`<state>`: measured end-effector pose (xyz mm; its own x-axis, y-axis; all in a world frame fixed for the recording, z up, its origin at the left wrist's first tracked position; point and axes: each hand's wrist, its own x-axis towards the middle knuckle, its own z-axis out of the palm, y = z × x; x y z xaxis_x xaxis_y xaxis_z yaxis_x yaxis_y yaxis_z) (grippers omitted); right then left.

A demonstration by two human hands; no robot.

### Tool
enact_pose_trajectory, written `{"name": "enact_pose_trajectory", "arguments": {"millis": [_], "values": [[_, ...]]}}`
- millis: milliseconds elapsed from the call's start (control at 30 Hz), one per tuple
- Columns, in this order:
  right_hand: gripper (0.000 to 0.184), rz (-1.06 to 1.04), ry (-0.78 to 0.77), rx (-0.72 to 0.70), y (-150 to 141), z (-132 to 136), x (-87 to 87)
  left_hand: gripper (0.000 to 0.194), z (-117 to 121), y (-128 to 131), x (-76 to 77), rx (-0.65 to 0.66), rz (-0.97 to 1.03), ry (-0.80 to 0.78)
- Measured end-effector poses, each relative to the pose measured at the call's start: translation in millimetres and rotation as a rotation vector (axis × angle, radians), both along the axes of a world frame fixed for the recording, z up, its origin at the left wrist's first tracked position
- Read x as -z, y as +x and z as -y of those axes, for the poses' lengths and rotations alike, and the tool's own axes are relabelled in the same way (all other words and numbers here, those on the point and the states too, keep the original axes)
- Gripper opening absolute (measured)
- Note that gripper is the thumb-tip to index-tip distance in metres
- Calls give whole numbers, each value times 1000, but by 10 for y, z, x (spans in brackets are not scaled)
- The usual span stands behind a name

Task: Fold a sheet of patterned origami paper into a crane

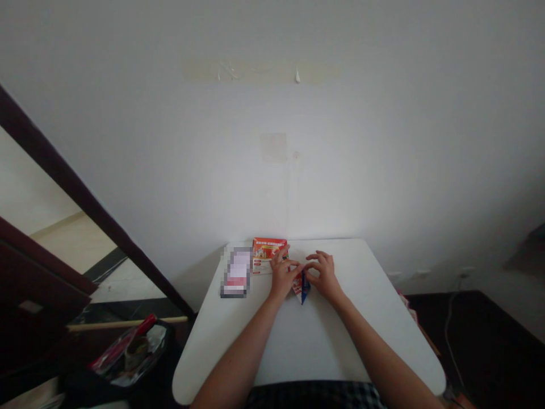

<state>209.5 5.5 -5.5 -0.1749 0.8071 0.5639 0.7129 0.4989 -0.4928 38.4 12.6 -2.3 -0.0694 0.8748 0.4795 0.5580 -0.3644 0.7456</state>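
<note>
My left hand (283,272) and my right hand (323,272) meet at the far middle of a white table (361,318). Between them lies a small folded paper piece (301,291), red, white and blue, with a pointed end toward me. Both hands pinch its upper edge with curled fingers. Just behind my left hand sits a stack of orange-red printed leaflets (266,253).
A blurred rectangular item (236,272) lies on the table left of the leaflets. A white wall rises right behind the table. On the floor at lower left stands a bag with shiny packaging (131,352). A dark door frame (85,199) slants at left.
</note>
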Motion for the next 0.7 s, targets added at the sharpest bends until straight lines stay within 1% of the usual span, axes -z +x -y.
{"name": "enact_pose_trajectory", "arguments": {"millis": [167,267,467,700], "values": [[4,66,-60,-18,40,30,39,4,-11,-6,10,-30,72,14],[5,113,-101,-35,89,58,65,4,-24,-14,16,-51,118,39],[11,107,-98,-36,171,34,130,5,-24,3,13,-57,78,79],[17,72,-62,3,186,-2,193,6,-11,-61,-73,-97,-10,157]]}}
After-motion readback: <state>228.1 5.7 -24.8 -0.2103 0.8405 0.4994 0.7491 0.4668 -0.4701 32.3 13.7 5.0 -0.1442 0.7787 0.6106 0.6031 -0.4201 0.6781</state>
